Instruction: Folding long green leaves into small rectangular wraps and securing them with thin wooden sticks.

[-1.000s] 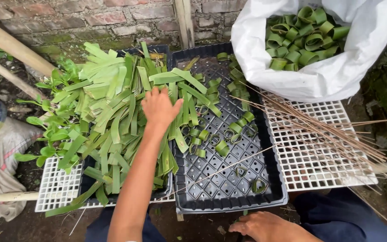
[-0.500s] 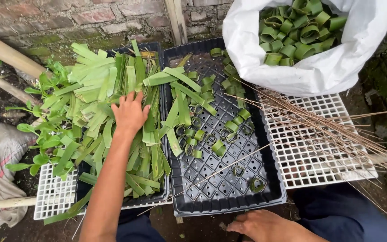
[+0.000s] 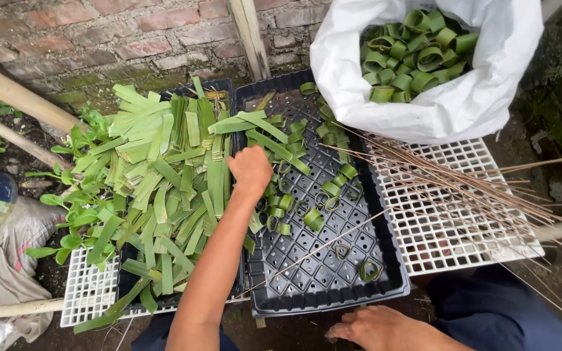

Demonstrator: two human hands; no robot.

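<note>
My left hand point(image 3: 250, 170) lies on the right edge of a heap of flat green leaf strips point(image 3: 164, 175), its fingers curled down around some strips. The heap fills a black tray point(image 3: 128, 283) on the left. Beside it is a second black perforated tray point(image 3: 333, 260) holding several small rolled leaf rings point(image 3: 313, 218) and a few strips. My right hand point(image 3: 372, 328) stays low at the picture's bottom edge, just below that tray's front rim, fingers bent; what it holds is hidden.
A white sack point(image 3: 463, 104) full of rolled leaf rings point(image 3: 417, 55) stands at the back right. Thin brown sticks point(image 3: 463, 182) lie across a white grid rack point(image 3: 450, 234). Behind are a brick wall point(image 3: 99, 32), wooden poles point(image 3: 14, 91) and small plants.
My left hand swept left over the leaf heap, then came back right to its edge and closed its fingers. The right hand has barely moved.
</note>
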